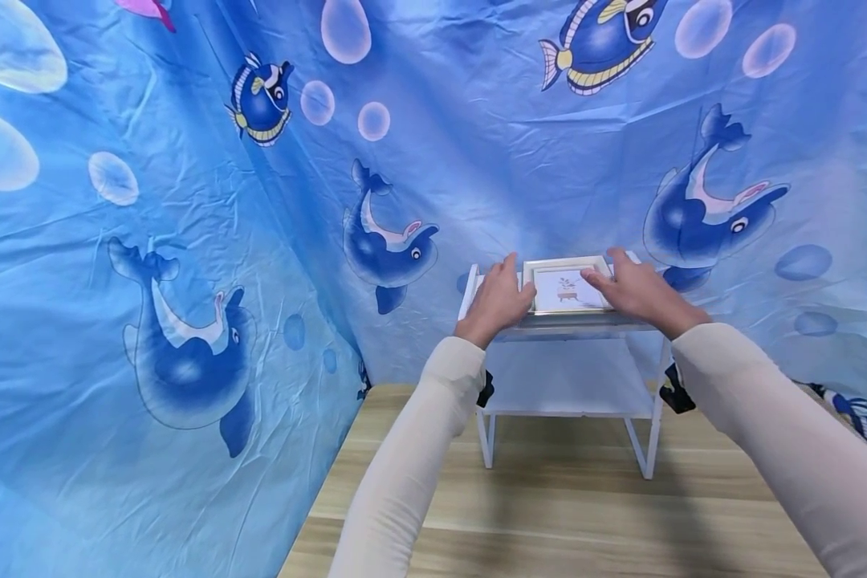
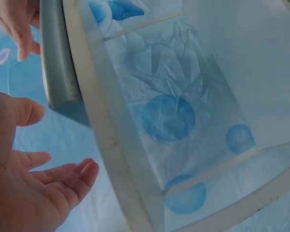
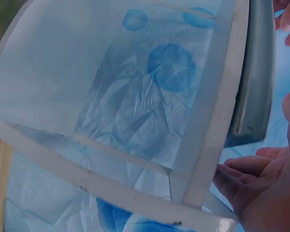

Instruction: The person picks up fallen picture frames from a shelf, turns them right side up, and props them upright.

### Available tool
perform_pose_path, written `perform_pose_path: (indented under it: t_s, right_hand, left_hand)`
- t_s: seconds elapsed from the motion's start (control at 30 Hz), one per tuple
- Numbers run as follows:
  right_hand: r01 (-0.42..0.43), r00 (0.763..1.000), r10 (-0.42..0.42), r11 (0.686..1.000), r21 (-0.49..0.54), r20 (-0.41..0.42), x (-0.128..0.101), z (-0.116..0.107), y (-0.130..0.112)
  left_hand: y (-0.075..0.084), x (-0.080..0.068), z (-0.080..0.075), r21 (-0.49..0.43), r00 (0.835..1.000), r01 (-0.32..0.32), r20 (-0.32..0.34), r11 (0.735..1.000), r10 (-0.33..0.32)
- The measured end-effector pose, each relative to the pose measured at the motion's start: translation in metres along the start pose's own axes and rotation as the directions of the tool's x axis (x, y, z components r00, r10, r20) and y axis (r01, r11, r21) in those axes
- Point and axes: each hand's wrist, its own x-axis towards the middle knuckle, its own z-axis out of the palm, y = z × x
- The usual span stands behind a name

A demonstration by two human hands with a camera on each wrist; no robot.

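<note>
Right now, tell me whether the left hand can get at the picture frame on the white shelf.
Probably yes. The left hand lies open beside the picture frame on the white shelf, at its left edge, and nothing stands between them; the right hand is at the opposite edge.

Bright, even light with a blue cast from the cloth [image 1: 188, 241]. Soft shadows fall under the shelf [image 1: 567, 377] below the hands. The head view bends at its edges. Both wrist views are hazy, and the near palms [image 2: 24, 193] are blurred.
</note>
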Motion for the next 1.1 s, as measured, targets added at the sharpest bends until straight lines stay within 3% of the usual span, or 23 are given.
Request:
perform_pose_path:
  t_s: [0.3, 0.7, 1.1]
  right_hand:
    - [-0.045, 0.998, 0.047, 0.998, 0.046, -0.049, 0.007, 0.009, -0.001]
    - [-0.129, 0.991, 0.131, 0.989, 0.071, -0.021, 0.011, 0.013, -0.001]
    - [-0.141, 0.989, 0.143, 0.986, 0.085, -0.020, 0.018, 0.016, 0.002]
  left_hand:
    - [-0.001, 0.005, 0.010, 0.018, 0.999, -0.045, 0.022, 0.999, 0.045]
    - [0.000, 0.012, 0.020, 0.008, 0.998, -0.046, 0.050, 0.999, 0.045]
    - [0.006, 0.019, 0.025, 0.017, 0.998, -0.040, 0.051, 0.999, 0.039]
